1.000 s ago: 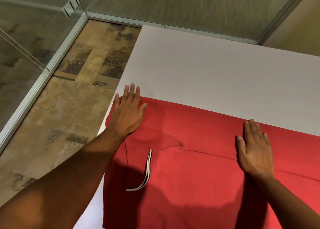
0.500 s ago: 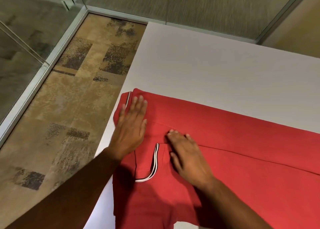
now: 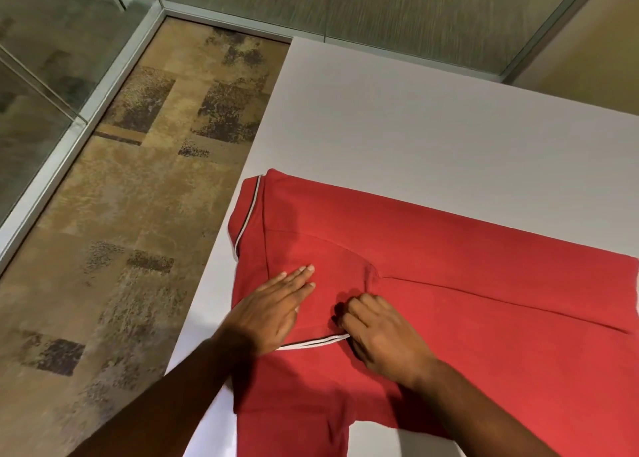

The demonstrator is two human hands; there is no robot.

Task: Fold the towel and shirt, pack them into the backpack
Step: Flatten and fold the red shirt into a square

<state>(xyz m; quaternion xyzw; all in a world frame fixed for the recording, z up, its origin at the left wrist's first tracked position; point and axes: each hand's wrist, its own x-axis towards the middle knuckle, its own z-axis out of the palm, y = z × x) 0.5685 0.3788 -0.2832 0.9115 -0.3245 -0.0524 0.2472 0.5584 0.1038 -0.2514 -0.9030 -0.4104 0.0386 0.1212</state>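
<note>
Sleeve tidy-up on the red cotton polo shirt (image 3: 449, 283) with striped trim, spread flat on the white worktop (image 3: 432, 138) at its left edge.

Soft, light and limp, the shirt likely creases wherever pushed; best taken by its hems or trimmed sleeve edge. Left hand (image 3: 273, 313) presses flat with straight fingers; right hand (image 3: 377, 334) curls, its grip pinching the sleeve fabric near the trim. Half a second ago both hands lay flatter and higher up.

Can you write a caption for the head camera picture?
Left hand flat on red shirt, right hand pinching its sleeve.
</note>
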